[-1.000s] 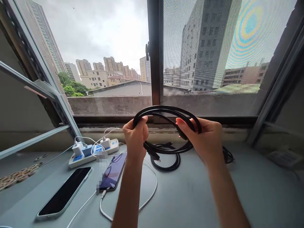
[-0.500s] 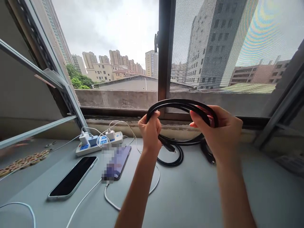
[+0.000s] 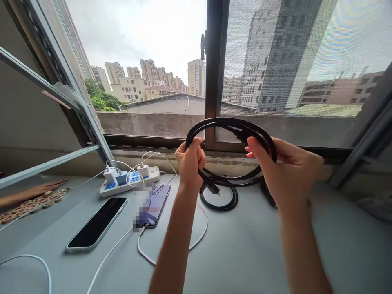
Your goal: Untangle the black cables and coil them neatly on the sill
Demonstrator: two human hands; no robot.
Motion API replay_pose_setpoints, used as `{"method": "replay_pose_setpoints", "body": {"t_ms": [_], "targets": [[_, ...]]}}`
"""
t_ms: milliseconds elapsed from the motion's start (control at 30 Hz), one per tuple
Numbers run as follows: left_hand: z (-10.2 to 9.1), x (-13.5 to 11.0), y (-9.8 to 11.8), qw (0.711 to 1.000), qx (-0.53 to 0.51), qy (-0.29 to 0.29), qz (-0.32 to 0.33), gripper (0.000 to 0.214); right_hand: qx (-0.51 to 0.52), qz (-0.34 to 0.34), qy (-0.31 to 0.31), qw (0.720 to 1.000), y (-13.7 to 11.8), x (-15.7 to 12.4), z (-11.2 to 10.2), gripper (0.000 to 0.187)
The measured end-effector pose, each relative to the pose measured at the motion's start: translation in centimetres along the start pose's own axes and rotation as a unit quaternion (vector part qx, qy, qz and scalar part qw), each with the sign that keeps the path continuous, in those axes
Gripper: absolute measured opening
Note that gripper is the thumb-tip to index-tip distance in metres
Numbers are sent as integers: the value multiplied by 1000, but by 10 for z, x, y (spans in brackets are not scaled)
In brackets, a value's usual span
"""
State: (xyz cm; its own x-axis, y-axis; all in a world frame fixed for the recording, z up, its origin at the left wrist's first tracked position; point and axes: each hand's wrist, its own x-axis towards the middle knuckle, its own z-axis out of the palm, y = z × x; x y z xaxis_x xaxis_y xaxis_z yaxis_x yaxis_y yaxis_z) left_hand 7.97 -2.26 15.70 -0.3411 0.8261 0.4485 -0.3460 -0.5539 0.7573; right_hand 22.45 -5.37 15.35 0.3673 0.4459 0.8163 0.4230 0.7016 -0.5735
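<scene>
I hold a coiled black cable (image 3: 226, 123) up in front of the window with both hands. My left hand (image 3: 189, 160) is closed in a fist round the coil's left side. On the coil's right side my right hand (image 3: 286, 169) has its fingers curled over the loops. One plug end (image 3: 213, 188) hangs below my left hand. A further loop of the same cable (image 3: 219, 202) lies on the grey windowsill (image 3: 245, 253) beneath the coil.
A white power strip (image 3: 128, 182) with chargers sits at the back left. Two phones, a black one (image 3: 97, 225) and a purple one (image 3: 154, 207), lie on the sill with white charging cables (image 3: 171, 257). Wooden beads (image 3: 27, 204) lie at far left. The open window frame (image 3: 61, 98) angles inward.
Both hands have lifted the coil slightly and shifted right in view as the camera turned. The grip on the cable is unchanged.
</scene>
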Motion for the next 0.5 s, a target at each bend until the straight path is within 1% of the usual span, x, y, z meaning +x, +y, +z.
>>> {"method": "replay_pose_setpoints", "body": {"t_ms": [100, 167, 233, 300, 367, 400, 433, 500], "targets": [[-4, 5, -1, 1000, 15, -5, -22, 44, 46, 45, -33, 997, 2, 2, 0, 26], [-6, 7, -4, 999, 15, -14, -30, 44, 102, 88, -89, 987, 2, 3, -2, 27], [-7, 9, -8, 999, 10, -27, -40, 44, 170, 135, -166, 962, 2, 4, -3, 31], [-5, 10, -13, 997, 4, -44, -64, 43, 235, 180, -235, 926, 2, 5, -4, 40], [-1, 9, -18, 993, -5, -59, -98, 43, 276, 211, -269, 898, 2, 6, -5, 46], [1, 8, -20, 991, -12, -65, -114, 43, 284, 215, -274, 893, 2, 6, -5, 46], [3, 7, -21, 989, -20, -71, -127, 44, 282, 209, -272, 896, 3, 6, -6, 45], [4, 7, -22, 985, -26, -92, -143, 46, 248, 174, -254, 918, 4, 7, -9, 40]]}}
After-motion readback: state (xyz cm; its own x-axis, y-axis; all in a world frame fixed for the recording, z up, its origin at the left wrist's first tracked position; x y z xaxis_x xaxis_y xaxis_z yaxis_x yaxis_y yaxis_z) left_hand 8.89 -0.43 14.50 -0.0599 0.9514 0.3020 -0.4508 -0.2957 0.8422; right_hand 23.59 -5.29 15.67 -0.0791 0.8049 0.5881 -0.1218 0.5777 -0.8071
